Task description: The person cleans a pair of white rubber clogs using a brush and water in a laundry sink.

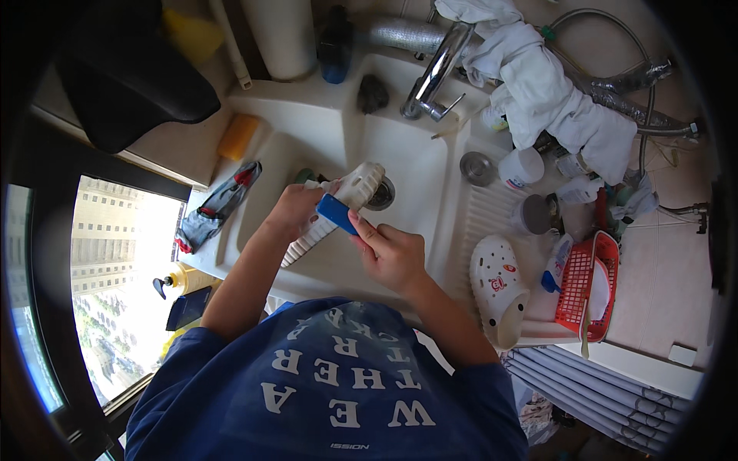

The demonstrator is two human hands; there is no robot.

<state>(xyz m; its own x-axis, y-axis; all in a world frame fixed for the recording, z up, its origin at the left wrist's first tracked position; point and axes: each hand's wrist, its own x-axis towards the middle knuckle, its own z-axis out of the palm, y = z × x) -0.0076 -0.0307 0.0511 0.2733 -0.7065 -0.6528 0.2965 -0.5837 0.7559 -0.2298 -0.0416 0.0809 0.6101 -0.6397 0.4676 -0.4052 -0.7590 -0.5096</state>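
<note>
Over the white sink basin (421, 155), my left hand (297, 210) grips a white foam clog (360, 184) by its middle, with the clog tilted and part of its ridged side showing. My right hand (392, 250) is closed around a blue-backed brush (337, 213), which lies across the clog; its bristles are hidden. Beyond the clog the drain (381, 195) is partly visible. A second white clog (499, 291) with red charms and small holes rests on the ribbed drainboard at the right.
A chrome faucet (441, 69) rises at the sink's back, near a dark scrubber (373, 94). Jars, a metal bowl (477, 168) and a red basket (576, 288) crowd the right side. A grey cloth (219, 207) and an orange soap bar (237, 137) lie on the left rim.
</note>
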